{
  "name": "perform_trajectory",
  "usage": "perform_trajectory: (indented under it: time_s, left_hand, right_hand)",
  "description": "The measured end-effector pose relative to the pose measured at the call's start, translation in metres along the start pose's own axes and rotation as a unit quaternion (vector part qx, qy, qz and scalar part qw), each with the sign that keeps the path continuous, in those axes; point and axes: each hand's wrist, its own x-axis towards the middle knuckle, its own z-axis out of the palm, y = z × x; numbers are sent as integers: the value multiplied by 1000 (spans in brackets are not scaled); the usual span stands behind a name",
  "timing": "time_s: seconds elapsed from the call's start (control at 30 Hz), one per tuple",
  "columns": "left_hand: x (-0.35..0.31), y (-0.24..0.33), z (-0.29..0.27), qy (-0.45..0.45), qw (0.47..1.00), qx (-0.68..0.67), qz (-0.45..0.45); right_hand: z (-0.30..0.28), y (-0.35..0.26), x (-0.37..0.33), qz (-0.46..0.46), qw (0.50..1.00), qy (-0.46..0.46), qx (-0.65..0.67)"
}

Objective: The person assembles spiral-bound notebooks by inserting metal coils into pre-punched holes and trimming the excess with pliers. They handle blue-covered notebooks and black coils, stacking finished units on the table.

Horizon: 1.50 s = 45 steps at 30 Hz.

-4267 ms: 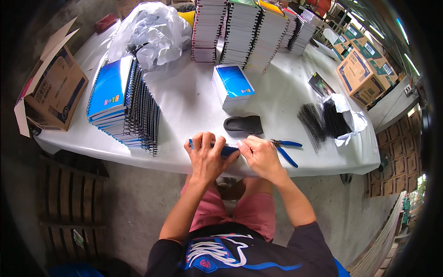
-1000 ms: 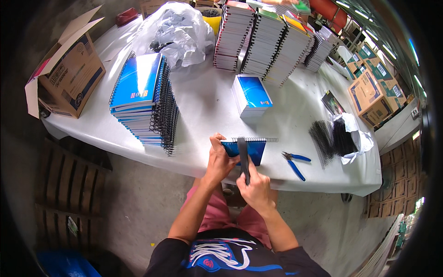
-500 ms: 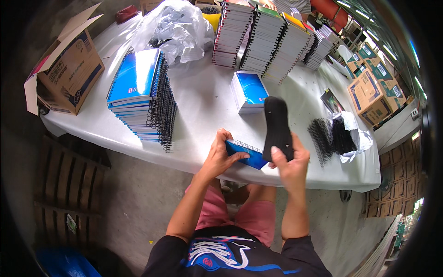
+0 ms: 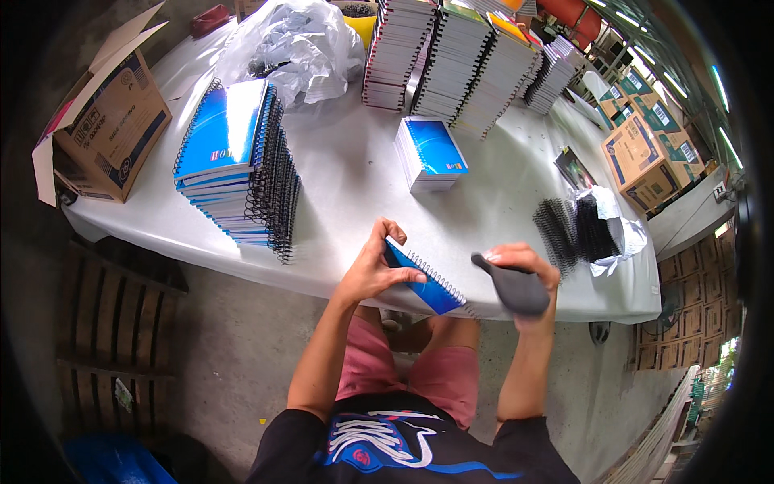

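At the table's near edge, my left hand point(image 4: 377, 266) grips a blue-covered notebook point(image 4: 431, 289), thumb on the cover and fingers behind. A dark spiral coil point(image 4: 435, 276) runs along the notebook's upper edge, and its end sticks out past the lower right corner. To the right of the notebook, my right hand point(image 4: 532, 262) is closed around a black, elongated object point(image 4: 520, 292) with a broad rounded end, shaped rather like a shoe sole. It is slightly blurred and apart from the notebook. Beyond my hands lies a block of blue-covered pads point(image 4: 435, 149) with no coil visible.
A tall stack of coil-bound blue notebooks point(image 4: 226, 153) stands left. Loose black coils point(image 4: 592, 230) lie at the right on white wrapping. Farther back are crumpled clear plastic point(image 4: 294, 52) and tall book stacks point(image 4: 451, 64). Cardboard boxes point(image 4: 113, 121) flank the table point(image 4: 339, 202).
My right hand has moved right and turned, swinging the black object from upright beside the notebook to low and away from it. The notebook has tilted more steeply, its right end lower.
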Motion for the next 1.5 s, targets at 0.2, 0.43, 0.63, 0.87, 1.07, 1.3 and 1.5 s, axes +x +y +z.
perform_trajectory:
  time_s: [0.2, 0.43, 0.63, 0.87, 1.07, 1.3, 1.5]
  left_hand:
    - [10, 0, -1, -60, 993, -88, -43]
    - [4, -17, -9, -63, 995, -70, -13]
    - [2, -12, -8, -54, 993, -103, -32]
    - [7, -10, -2, -23, 998, -58, 24]
    - [-2, 5, -9, 14, 984, -136, -116]
    - [-6, 24, 16, 165, 981, -85, -58]
    - [-9, 58, 26, 211, 943, 231, 114]
  right_hand:
    - [29, 56, 19, 167, 974, -125, 86]
    - [48, 63, 21, 79, 989, -83, -97]
    - [59, 41, 28, -9, 995, -71, -74]
    - [15, 76, 38, 39, 970, 50, -233]
    - [-74, 80, -17, 117, 915, 0, -386]
    - [-71, 95, -84, 92, 858, 9, -506]
    - [9, 11, -44, 28, 960, 112, -255]
